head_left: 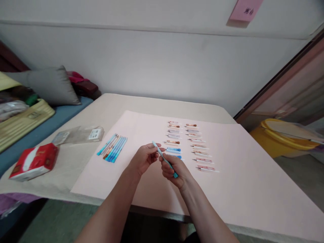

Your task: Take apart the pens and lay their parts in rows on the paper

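Note:
My right hand and my left hand both pinch one light blue pen, held slantwise above the pink sheet. The left fingers grip its upper end, the right fingers wrap its lower part near the darker blue tip. Just behind the hands lie two columns of small pen parts, some blue, most pinkish with white tips. A bundle of several blue pens lies on the sheet to the left.
A red tissue pack and a clear plastic bag lie on the table's left side. Grey cushion and bedding sit beyond. A yellow tub stands on the floor at right.

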Demonstrator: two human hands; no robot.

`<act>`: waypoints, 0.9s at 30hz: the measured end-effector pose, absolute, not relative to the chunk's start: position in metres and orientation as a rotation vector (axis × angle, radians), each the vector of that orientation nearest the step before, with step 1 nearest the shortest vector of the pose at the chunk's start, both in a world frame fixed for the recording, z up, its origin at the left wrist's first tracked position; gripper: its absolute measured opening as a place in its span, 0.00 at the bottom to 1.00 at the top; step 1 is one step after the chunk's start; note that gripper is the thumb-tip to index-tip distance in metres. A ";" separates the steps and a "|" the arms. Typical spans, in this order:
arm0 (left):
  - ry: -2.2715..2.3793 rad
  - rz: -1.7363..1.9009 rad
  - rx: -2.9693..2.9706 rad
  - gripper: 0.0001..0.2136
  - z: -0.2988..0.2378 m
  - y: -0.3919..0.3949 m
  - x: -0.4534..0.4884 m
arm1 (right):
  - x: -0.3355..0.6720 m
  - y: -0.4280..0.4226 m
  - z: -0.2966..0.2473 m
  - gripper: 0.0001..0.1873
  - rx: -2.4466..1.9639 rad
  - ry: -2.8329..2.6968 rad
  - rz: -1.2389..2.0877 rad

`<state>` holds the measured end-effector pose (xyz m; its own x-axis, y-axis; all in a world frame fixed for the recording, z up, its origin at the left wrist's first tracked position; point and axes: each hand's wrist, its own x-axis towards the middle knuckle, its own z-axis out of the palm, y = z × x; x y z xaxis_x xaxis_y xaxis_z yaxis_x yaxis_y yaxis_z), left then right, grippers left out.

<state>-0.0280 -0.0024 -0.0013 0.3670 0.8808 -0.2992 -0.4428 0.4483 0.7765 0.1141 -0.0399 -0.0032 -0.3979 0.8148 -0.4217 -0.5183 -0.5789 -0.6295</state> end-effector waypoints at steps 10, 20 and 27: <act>0.792 0.924 0.613 0.11 -0.001 -0.002 -0.028 | 0.114 -0.040 -0.002 0.10 -0.912 -0.501 2.062; 0.872 0.975 0.611 0.08 -0.003 0.001 -0.029 | 0.115 -0.040 -0.005 0.11 -0.906 -0.479 2.064; 0.959 0.973 0.665 0.10 -0.005 -0.001 -0.028 | 0.119 -0.037 -0.008 0.16 -0.998 -0.428 2.042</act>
